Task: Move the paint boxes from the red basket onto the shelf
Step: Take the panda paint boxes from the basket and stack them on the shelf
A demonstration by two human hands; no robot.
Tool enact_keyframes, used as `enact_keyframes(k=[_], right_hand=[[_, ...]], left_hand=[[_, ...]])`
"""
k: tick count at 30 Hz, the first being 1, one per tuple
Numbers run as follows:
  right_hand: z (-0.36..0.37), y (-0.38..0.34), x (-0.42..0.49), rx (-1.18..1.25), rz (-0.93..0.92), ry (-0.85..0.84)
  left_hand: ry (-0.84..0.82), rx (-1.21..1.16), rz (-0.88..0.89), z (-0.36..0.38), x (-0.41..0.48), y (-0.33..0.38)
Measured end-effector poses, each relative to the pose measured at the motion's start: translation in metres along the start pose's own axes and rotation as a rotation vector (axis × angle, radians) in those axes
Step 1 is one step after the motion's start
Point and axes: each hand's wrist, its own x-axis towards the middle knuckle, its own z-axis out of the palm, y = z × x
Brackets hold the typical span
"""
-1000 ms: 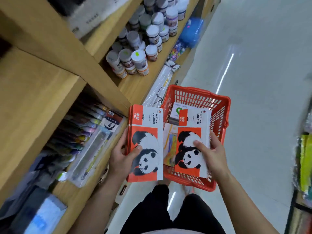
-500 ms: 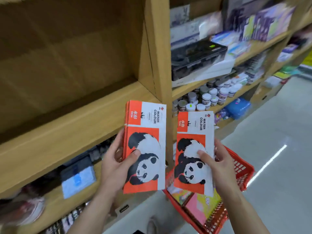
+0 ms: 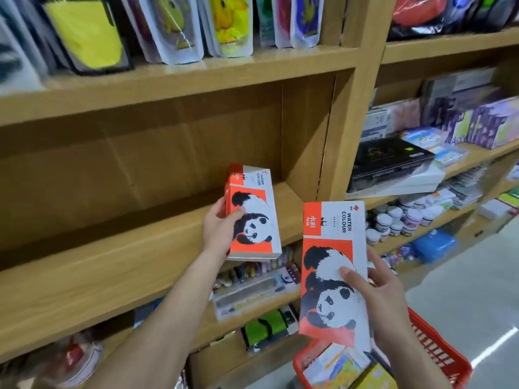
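Note:
My left hand point(image 3: 218, 228) grips a red-and-white panda water colour box point(image 3: 254, 211), held upright over the front edge of the bare wooden shelf point(image 3: 118, 259). Whether the box touches the board I cannot tell. My right hand point(image 3: 384, 299) holds a second panda water colour box point(image 3: 332, 265) lower and to the right, above the red basket point(image 3: 438, 352). The basket sits at the bottom right and still holds colourful flat boxes.
A wooden upright point(image 3: 348, 113) divides this bay from the right bay, which holds a black case point(image 3: 390, 158) and small paint jars point(image 3: 401, 217). Hanging packets point(image 3: 179, 26) fill the shelf above. Pens and packs lie on the shelf below.
The view has risen from the basket to the shelf. My left hand has carried its box up and forward to the shelf edge; my right hand has lifted its box out of the basket.

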Motion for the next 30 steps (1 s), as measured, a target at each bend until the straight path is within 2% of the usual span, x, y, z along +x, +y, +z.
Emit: enact_keyframes(k=[3,6,10,14,17,21,26,30], right_hand=[[0.008,-0.006,0.005,-0.004,0.002,0.031],[0.014,-0.012,0.009,0.007,0.003,0.036],[0.017,-0.023,0.013,0.042,-0.002,0.004],[0.03,-0.049,0.021,0.032,-0.04,-0.083],[0.056,-0.07,0.039,0.023,-0.054,-0.179],[0.1,-0.094,0.076,0.019,0.038,-0.248],[0.149,-0.1,0.113,0.008,0.212,-0.224],[0.163,-0.087,0.126,-0.114,0.276,-0.217]], left_hand=[[-0.02,0.043,-0.099,0.002,0.023,-0.007],[-0.052,0.119,-0.125,0.0,0.034,-0.013],[-0.133,0.141,-0.076,-0.019,0.015,-0.019],[-0.252,0.249,0.014,-0.044,-0.019,-0.039],[-0.278,0.223,0.018,-0.048,-0.028,-0.044],[-0.293,0.164,0.028,-0.049,-0.03,-0.037],[-0.339,0.144,0.057,-0.057,-0.036,-0.04],[-0.361,0.164,0.042,-0.054,-0.039,-0.033]])
